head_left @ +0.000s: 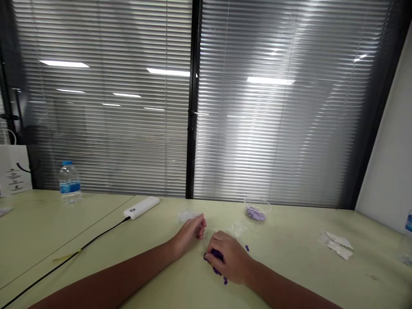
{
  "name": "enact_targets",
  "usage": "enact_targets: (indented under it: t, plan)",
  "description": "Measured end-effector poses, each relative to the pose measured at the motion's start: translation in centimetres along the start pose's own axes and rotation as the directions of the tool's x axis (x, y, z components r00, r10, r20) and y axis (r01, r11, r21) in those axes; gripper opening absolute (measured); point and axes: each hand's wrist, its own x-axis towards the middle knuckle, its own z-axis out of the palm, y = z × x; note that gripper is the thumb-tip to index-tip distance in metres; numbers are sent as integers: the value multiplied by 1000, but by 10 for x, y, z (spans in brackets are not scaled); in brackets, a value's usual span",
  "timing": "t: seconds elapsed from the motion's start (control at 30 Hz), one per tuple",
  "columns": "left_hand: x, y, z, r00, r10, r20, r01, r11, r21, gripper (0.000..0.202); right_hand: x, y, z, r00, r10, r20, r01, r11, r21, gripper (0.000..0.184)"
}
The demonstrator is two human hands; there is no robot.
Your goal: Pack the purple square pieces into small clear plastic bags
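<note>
My right hand is closed, its fingers curled round a dark purple lump low over the table; its exact kind I cannot make out. Small purple crumbs lie beneath and beside that hand, and one more purple bit is just beyond it. My left hand rests on its side on the table, fingers curled in; whatever they hold, if anything, is hidden. Behind it lies a crumpled clear plastic bag. Another clear wrapper lies beyond my right hand.
A clear round tub with pale purple material stands at the back. White packets lie to the right. On the left are a white power bank, its black cable, a water bottle and a white paper bag.
</note>
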Motion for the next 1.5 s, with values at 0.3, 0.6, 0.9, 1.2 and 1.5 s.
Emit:
enact_targets:
  t: [0.3,0.6,0.9,1.2,1.5]
  plan:
    - [-2,2,1,999,44,2,-44,999,-6,55,-1,-4,-1,990,-90,104,102,988,-113,28]
    - [-3,3,1,998,60,0,-60,998,12,54,3,8,1,993,-79,84,97,964,-247,6]
    - [-3,4,1,997,71,-8,-70,997,19,55,0,6,6,980,-196,43,200,971,-128,11]
    - [-4,5,3,998,65,-8,-64,997,30,57,3,12,1,970,155,-189,-152,988,29,9]
    - [-4,6,3,997,71,5,-71,997,30,56,8,32,-1,905,425,24,-351,714,606,50]
